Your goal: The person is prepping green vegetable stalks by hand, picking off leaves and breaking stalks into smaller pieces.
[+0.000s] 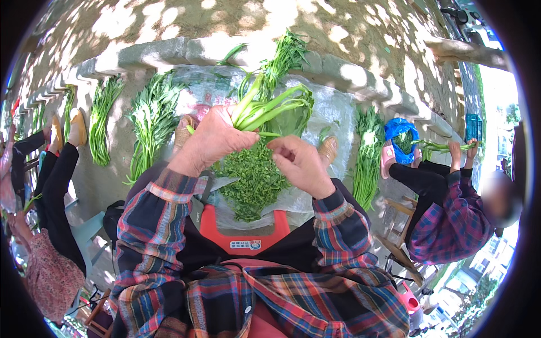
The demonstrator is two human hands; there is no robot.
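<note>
My left hand (211, 138) is closed around a bunch of thick green stems (256, 112), which look like water spinach. They fan out up and to the right. One thin stem pokes out from under its thumb toward my right hand (304, 166), whose thumb and fingers are pinched at that stem's end. Below both hands lies a heap of short green pieces (251, 183) on clear plastic sheeting (335, 160), between my feet. Just beyond the held bunch, a long leafy bundle (284, 59) reaches over the stone curb.
Leafy bundles lie on the ground to the left (149, 121) and right (369, 152). A red plastic stool (209, 222) shows between my legs. At right a seated person (445, 217) holds stems near a blue bag (401, 132); other people sit at left. A stone curb (163, 53) runs across the far side.
</note>
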